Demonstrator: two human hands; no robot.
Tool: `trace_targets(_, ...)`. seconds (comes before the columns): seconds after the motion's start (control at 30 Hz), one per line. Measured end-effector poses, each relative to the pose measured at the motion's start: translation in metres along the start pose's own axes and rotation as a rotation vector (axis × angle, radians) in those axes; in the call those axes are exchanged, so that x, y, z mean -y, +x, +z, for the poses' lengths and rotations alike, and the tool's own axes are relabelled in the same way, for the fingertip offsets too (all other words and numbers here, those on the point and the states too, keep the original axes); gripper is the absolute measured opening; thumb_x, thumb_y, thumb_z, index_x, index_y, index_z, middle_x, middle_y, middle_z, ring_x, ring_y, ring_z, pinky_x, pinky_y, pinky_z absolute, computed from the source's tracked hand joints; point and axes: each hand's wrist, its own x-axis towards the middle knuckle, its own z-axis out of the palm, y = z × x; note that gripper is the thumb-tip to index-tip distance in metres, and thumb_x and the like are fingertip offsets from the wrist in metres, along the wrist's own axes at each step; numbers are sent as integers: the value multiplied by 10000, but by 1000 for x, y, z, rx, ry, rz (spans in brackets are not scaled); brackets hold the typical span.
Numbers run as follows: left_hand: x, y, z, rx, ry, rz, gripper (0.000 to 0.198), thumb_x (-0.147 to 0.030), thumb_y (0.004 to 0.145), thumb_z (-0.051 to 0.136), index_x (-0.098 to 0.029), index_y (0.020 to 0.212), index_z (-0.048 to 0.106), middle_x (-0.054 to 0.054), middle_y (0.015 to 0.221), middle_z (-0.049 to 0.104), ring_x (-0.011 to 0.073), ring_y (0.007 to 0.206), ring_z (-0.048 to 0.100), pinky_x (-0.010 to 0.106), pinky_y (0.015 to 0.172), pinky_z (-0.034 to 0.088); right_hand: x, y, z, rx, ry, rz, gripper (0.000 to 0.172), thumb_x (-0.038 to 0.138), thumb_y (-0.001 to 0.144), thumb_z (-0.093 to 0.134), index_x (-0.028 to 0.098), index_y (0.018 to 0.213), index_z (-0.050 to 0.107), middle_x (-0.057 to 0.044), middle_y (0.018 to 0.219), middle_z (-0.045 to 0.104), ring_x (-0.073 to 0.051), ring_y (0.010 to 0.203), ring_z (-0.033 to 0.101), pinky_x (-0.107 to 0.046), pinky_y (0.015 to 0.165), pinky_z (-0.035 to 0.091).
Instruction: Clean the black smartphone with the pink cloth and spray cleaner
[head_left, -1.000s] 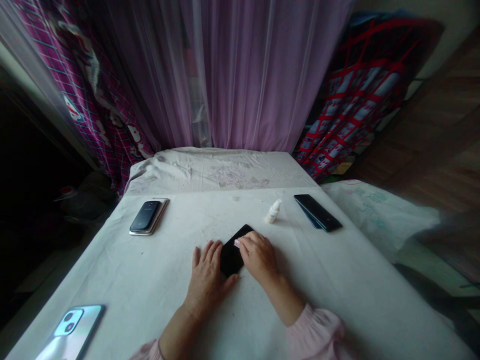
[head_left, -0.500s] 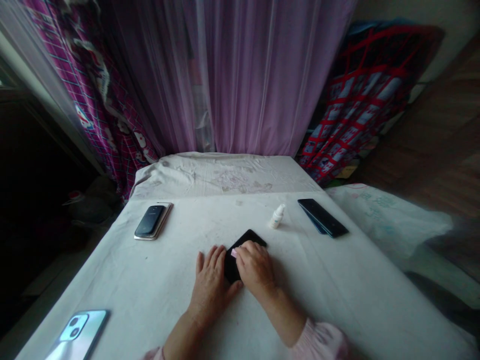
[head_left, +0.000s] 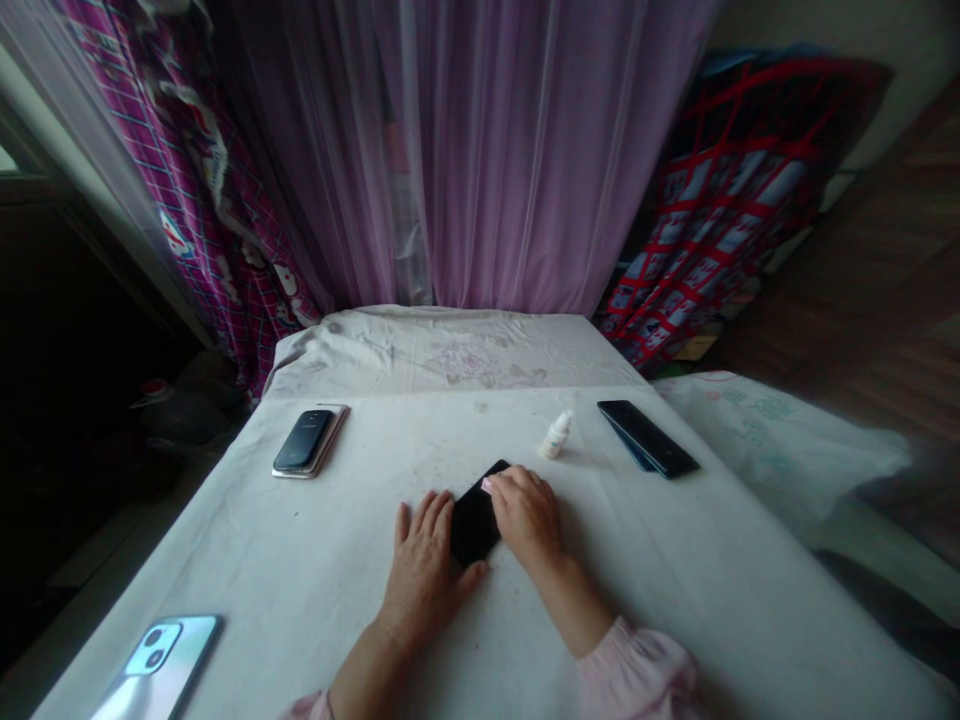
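Observation:
A black phone (head_left: 472,520) lies flat in the middle of the white-covered table (head_left: 315,560). My left hand (head_left: 421,562) rests flat beside it, fingers stretched out, thumb against the phone's near edge. My right hand (head_left: 527,515) lies over the phone's right side, fingers curled and pressing a small pale pink pad (head_left: 487,485) onto the screen near its far end. A small white dropper bottle (head_left: 556,435) stands just beyond my right hand.
Stacked phones (head_left: 306,443) lie at the far left, dark stacked phones (head_left: 646,438) at the far right, and a light blue phone (head_left: 154,665) at the near left corner. Purple curtains (head_left: 480,160) hang behind; a second covered surface (head_left: 450,350) adjoins the far edge.
My right hand has slid the pink pad along the phone's screen toward its far end. The left hand has stayed put beside the phone.

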Motion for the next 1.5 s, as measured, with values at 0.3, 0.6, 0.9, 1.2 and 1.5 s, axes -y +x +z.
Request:
trace_targets(0.3,0,0,1,-6,-8,4,704,-484,802,651,-154,1390,448,190,1397,536,365,1339,434,635,1115,231,-3,5,5,-31,3,-50,211,248,965,519,239,906,722,-49,883,669,-177,840,584,-293,719,359)
trace_targets(0.6,1,1,2,11,-9,2,720,-508,791,661,-136,1376,463,200,1400,531,372,1335,434,643,1108,238,-5,8,5,-9,-26,12,207,227,959,526,239,926,730,-59,915,678,-184,846,582,-289,722,358)
trace_targets(0.9,1,0,0,13,-14,8,727,-491,789,665,-121,1377,451,205,1400,531,373,1343,426,645,1106,240,-8,11,4,-6,16,-20,177,253,948,558,238,893,726,-47,907,678,-181,855,583,-282,745,372)
trace_targets(1.2,5,0,2,4,-29,33,702,-465,788,653,-147,1381,452,196,1408,524,368,1343,428,630,1117,233,-33,19,14,-42,188,-136,217,138,942,463,214,913,664,-37,977,705,-165,912,605,-274,825,412)
trace_targets(1.5,22,3,7,-178,-30,-35,539,-310,871,550,-155,1367,407,184,1353,557,332,1280,506,556,1069,394,-59,-10,0,-59,186,-82,227,209,958,433,207,829,620,-44,840,695,-183,821,610,-278,750,410)
